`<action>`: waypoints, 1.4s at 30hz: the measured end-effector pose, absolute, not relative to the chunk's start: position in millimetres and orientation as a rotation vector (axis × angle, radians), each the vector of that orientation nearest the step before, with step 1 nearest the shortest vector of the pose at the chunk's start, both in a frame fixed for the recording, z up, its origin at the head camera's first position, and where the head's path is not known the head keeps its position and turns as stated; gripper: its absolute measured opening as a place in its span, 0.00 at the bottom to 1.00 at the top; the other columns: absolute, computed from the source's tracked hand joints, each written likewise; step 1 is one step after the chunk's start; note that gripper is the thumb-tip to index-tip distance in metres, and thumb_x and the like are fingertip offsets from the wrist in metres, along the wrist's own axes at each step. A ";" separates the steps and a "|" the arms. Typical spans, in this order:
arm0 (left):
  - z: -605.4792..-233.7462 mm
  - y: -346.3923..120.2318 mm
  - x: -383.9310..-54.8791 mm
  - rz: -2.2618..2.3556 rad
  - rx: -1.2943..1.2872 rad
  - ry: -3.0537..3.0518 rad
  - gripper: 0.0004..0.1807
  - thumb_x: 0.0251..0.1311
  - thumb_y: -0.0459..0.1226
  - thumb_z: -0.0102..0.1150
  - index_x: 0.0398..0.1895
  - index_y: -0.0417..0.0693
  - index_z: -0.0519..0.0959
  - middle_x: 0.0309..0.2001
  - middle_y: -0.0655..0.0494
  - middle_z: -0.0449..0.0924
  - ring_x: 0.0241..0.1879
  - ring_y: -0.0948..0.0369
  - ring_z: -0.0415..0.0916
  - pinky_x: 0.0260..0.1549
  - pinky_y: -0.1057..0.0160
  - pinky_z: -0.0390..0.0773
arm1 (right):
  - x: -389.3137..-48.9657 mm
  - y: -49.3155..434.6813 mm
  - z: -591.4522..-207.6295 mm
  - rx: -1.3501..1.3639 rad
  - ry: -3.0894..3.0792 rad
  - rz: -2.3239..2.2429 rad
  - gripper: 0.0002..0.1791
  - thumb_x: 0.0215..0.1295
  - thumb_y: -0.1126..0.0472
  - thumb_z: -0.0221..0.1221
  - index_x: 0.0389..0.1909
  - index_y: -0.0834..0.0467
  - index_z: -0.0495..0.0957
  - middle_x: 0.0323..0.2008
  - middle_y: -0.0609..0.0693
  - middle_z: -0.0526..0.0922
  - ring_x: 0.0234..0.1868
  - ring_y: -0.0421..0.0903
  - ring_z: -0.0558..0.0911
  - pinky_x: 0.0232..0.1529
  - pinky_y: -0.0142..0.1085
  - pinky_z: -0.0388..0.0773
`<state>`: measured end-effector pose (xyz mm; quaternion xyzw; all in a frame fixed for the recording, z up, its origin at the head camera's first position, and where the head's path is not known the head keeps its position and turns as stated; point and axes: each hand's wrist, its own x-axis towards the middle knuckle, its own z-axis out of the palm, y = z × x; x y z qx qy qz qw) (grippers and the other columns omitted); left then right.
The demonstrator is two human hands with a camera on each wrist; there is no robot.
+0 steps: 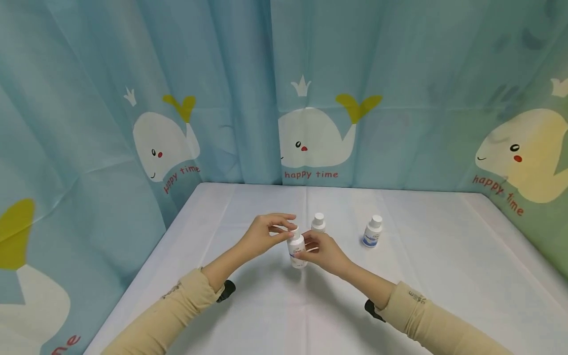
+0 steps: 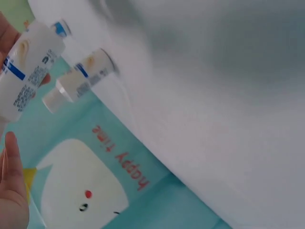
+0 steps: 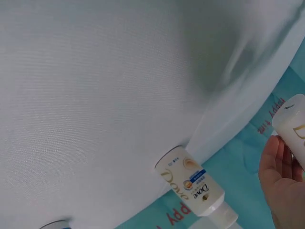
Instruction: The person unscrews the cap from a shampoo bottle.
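Note:
A small white Dove bottle [image 1: 296,248] with a blue stripe stands near upright between my two hands. My right hand [image 1: 327,252] grips its body from the right, thumb in front. At the top, my left hand [image 1: 263,234] pinches the white cap between thumb and fingers. The left wrist view shows the held bottle's label [image 2: 31,74] close up; its cap runs out of frame near my left fingers [image 2: 13,162]. Only part of the held bottle [image 3: 295,126] and my right hand [image 3: 281,186] show in the right wrist view.
Just behind my right hand stands a second capped bottle [image 1: 318,222], partly hidden. A third bottle [image 1: 372,231] with a blue label stands farther right. All are on the white tablecloth [image 1: 426,246]. A blue whale-print curtain [image 1: 399,148] hangs behind the table.

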<state>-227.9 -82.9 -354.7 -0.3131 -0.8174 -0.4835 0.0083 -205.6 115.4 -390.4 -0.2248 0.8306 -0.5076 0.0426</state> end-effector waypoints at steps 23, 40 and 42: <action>-337.0 -68.4 -201.3 -1.779 -1.110 -2.395 0.18 0.49 0.27 0.67 0.46 0.34 0.80 0.45 0.40 0.81 0.43 0.58 0.81 0.43 0.65 0.82 | -179.0 144.7 -379.2 -0.931 2.491 -1.640 0.21 0.59 0.64 0.63 0.53 0.65 0.72 0.50 0.59 0.79 0.50 0.40 0.79 0.53 0.31 0.77; -328.2 -64.6 -204.2 -1.976 -1.351 -2.333 0.22 0.58 0.33 0.61 0.54 0.30 0.74 0.56 0.38 0.75 0.60 0.50 0.72 0.56 0.60 0.75 | -171.3 155.2 -375.6 -1.069 2.240 -1.742 0.23 0.71 0.66 0.49 0.63 0.70 0.60 0.59 0.69 0.68 0.55 0.28 0.73 0.55 0.26 0.74; -327.3 -62.6 -205.5 -1.984 -1.364 -2.324 0.22 0.59 0.32 0.59 0.55 0.29 0.73 0.56 0.35 0.75 0.58 0.47 0.74 0.53 0.59 0.77 | -171.4 155.7 -374.7 -1.078 2.239 -1.716 0.24 0.72 0.65 0.46 0.64 0.72 0.57 0.60 0.71 0.67 0.56 0.26 0.72 0.55 0.28 0.74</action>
